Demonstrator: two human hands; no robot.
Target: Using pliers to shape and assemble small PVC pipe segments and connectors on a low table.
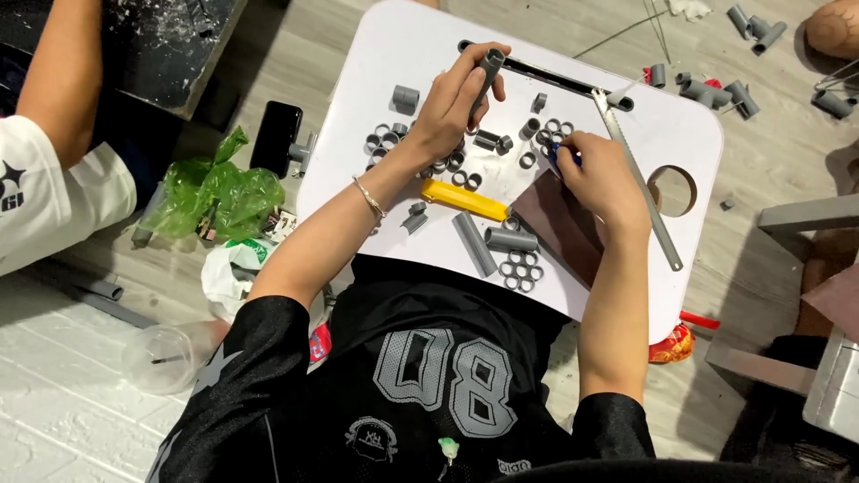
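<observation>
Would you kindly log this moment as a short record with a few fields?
Left hand: grips a grey pipe piece, held upright.
Right hand: holds a small blue tool over the brown sheet.
Surface: white lap table.
On it: grey pipe rings, yellow cutter, metal ruler.
Beside it: green plastic bag.

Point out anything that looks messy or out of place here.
Cut grey pipe rings lie scattered loose across the white lap table, not gathered. More grey pipe offcuts and a crumpled green plastic bag litter the floor.
</observation>
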